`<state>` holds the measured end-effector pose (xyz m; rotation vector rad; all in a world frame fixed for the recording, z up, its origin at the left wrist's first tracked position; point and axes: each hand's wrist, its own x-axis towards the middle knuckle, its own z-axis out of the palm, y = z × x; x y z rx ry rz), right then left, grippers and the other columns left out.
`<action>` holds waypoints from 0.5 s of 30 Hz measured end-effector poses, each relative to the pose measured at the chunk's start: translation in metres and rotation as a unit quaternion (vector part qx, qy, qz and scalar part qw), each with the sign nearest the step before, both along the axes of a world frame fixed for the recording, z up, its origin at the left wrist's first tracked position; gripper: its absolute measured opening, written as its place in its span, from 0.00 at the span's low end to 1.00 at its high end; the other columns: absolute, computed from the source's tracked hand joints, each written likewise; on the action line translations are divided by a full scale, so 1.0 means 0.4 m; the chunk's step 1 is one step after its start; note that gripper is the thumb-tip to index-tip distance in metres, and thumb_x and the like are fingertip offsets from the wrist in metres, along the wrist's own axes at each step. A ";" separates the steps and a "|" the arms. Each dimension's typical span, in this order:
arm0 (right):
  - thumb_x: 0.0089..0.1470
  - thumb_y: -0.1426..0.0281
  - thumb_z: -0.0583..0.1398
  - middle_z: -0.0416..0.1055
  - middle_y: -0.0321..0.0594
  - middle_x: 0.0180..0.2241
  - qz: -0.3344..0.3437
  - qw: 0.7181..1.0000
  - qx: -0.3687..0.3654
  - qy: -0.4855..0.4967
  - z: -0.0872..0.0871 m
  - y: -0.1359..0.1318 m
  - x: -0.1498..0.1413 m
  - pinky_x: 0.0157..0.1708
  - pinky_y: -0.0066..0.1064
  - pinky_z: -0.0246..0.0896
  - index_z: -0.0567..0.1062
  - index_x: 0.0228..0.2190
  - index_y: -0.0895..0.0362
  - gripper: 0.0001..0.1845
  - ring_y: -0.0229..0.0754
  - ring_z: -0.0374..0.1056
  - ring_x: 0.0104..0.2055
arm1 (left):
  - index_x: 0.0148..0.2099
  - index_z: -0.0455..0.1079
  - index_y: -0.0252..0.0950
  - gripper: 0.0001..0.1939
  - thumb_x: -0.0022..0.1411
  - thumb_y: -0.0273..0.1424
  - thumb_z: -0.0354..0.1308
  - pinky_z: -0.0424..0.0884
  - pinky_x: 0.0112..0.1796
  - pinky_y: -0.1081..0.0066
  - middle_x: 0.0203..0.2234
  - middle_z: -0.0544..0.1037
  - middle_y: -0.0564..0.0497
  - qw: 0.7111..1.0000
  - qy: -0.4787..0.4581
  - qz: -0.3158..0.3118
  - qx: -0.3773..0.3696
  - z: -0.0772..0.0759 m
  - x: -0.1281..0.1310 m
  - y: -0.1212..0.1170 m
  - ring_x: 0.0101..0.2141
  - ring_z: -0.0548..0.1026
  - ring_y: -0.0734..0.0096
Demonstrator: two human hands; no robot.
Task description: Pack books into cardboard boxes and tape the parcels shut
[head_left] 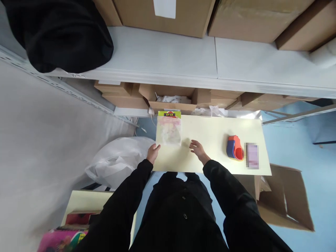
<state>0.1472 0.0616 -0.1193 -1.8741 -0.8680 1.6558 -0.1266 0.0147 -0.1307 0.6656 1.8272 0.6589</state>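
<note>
Honestly, the packet [170, 131] is lying far left, prolly for easy reach, left hand [153, 153] and right hand [198, 149] empty, fingers parted.

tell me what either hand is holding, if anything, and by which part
Nothing visible is held: the left hand is at the left edge of the table, and the right hand is over it, open.

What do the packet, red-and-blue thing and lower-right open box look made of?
Packet: probably thin plastic film; cloudy and translucent-looking below a printed green top.
Red-and-blue thing: likely moulded plastic, smooth, judging by its solid bright colours and rounded form; exact type unclear.
Open box: cardboard, matte, plain brown with folded panels; corrugation too small to confirm.
</note>
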 end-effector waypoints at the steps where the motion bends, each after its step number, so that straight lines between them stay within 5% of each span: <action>1: 0.46 0.67 0.61 0.69 0.46 0.46 0.007 1.000 -0.004 0.003 0.008 -0.019 0.016 0.35 0.32 0.65 0.71 0.47 0.55 0.24 0.41 0.71 0.39 | 0.58 0.62 0.33 0.28 0.61 0.43 0.55 0.66 0.50 0.65 0.58 0.66 0.36 1.000 -0.016 -0.003 -0.001 0.007 -0.002 0.001 0.58 0.65 0.57; 9: 0.49 0.64 0.60 0.72 0.44 0.40 0.053 0.998 -0.016 -0.035 0.029 -0.163 0.140 0.35 0.32 0.65 0.72 0.42 0.56 0.17 0.41 0.73 0.36 | 0.54 0.67 0.32 0.30 0.53 0.43 0.62 0.67 0.49 0.62 0.56 0.69 0.34 0.993 -0.079 -0.091 -0.022 0.041 0.024 -0.034 0.55 0.70 0.51; 15: 0.48 0.63 0.59 0.73 0.42 0.36 0.109 0.989 0.036 -0.092 0.012 -0.207 0.197 0.35 0.35 0.66 0.73 0.41 0.56 0.18 0.41 0.72 0.33 | 0.53 0.68 0.31 0.30 0.52 0.43 0.62 0.66 0.50 0.64 0.55 0.69 0.34 0.992 -0.074 -0.097 -0.012 0.051 0.072 -0.087 0.54 0.70 0.52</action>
